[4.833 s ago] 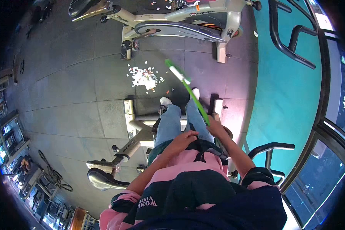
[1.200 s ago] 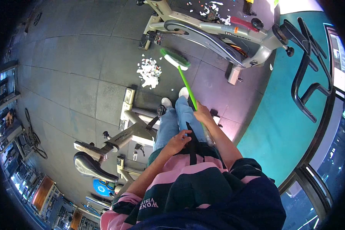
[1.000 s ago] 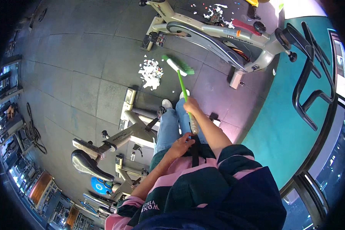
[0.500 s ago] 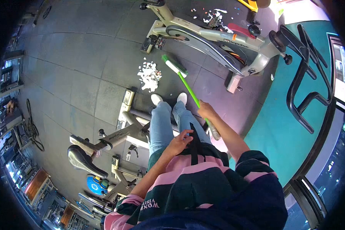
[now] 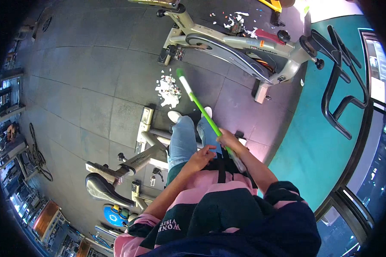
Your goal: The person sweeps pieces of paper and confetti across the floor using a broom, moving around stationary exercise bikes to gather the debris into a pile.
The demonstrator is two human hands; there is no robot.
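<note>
My right hand (image 5: 229, 139) is wrapped around the green handle of a broom (image 5: 206, 112), on the right of my body. The handle's pale lower end shows past my wrist. The broom's white and green head is seen edge-on, just right of a pile of white scraps (image 5: 169, 91) on the floor. Over my lap, my left hand (image 5: 201, 159) holds nothing, its fingers loosely bent and apart. It is close to a dark strap (image 5: 221, 168) at my waist.
An exercise bike (image 5: 227, 43) stands ahead, with more scraps (image 5: 236, 21) beyond it. Another bike (image 5: 137, 161) is close on my left. A teal floor strip (image 5: 306, 128) runs along the windows at right. A dark rope (image 5: 37, 154) lies far left.
The broom head has swung left toward the scrap pile and turned edge-on. My right hand has come slightly lower and nearer my body. The view has shifted a little.
</note>
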